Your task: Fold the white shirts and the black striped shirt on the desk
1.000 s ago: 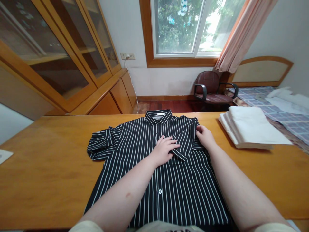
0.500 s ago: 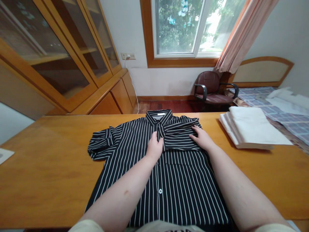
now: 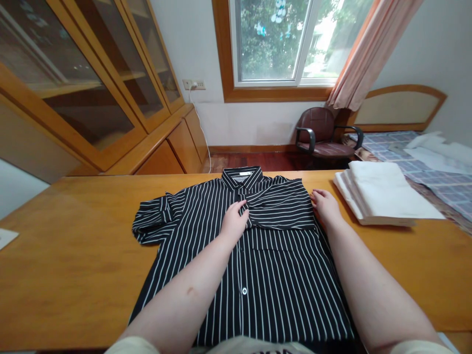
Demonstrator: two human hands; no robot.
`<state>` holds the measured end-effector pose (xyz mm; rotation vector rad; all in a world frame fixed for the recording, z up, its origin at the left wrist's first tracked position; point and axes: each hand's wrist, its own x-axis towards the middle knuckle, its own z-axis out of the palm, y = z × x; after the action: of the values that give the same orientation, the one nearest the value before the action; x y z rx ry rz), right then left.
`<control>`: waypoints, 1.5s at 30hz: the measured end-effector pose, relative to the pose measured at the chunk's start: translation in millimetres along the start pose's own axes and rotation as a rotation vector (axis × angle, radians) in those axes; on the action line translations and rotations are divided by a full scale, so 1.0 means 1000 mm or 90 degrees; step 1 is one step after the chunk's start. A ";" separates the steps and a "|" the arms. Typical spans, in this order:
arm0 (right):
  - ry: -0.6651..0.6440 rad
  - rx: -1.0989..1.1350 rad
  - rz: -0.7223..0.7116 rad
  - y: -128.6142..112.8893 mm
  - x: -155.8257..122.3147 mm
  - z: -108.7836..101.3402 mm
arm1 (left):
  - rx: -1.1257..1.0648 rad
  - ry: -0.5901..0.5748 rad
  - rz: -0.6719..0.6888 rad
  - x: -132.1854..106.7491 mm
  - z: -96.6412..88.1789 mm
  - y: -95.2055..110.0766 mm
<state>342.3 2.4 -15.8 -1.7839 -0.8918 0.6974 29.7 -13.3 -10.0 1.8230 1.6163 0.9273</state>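
A black shirt with thin white stripes (image 3: 258, 275) lies face up on a wooden table (image 3: 73, 255), collar away from me. Its right sleeve (image 3: 280, 206) is folded across the chest, stripes running sideways. My left hand (image 3: 234, 221) rests near the middle of the chest, its fingers pinched on the end of that folded sleeve. My right hand (image 3: 326, 206) lies flat with fingers stretched at the shirt's right shoulder edge, pressing the fold. The other sleeve (image 3: 151, 219) is spread out to the left.
A stack of folded white cloth (image 3: 379, 194) sits on the table at the right. A white paper corner (image 3: 5, 237) shows at the left edge. Beyond the table stand a brown armchair (image 3: 320, 132), glass-fronted cabinets (image 3: 92, 83) and a bed (image 3: 424, 157).
The right sleeve went from lying diagonally to lying flat across the chest. My left hand closed on its end, and my right hand slid outward to the shoulder edge.
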 end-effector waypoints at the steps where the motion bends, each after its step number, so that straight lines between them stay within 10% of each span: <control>1: -0.017 0.056 0.032 0.000 0.000 -0.002 | -0.022 0.010 0.003 0.000 0.000 -0.001; 8: -0.160 -0.088 0.048 0.003 -0.002 -0.010 | -0.069 0.054 -0.013 0.002 -0.003 -0.003; 24: 0.009 -0.399 -0.193 -0.003 -0.006 0.000 | 0.026 0.003 -0.029 0.001 0.002 -0.005; 45: 0.042 -0.392 -0.144 0.001 0.002 -0.005 | 0.017 -0.004 0.002 0.001 -0.002 -0.001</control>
<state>347.4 1.3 -15.5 -2.1715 -1.3372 0.2199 27.4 -12.4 -9.8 1.8458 1.6297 0.9037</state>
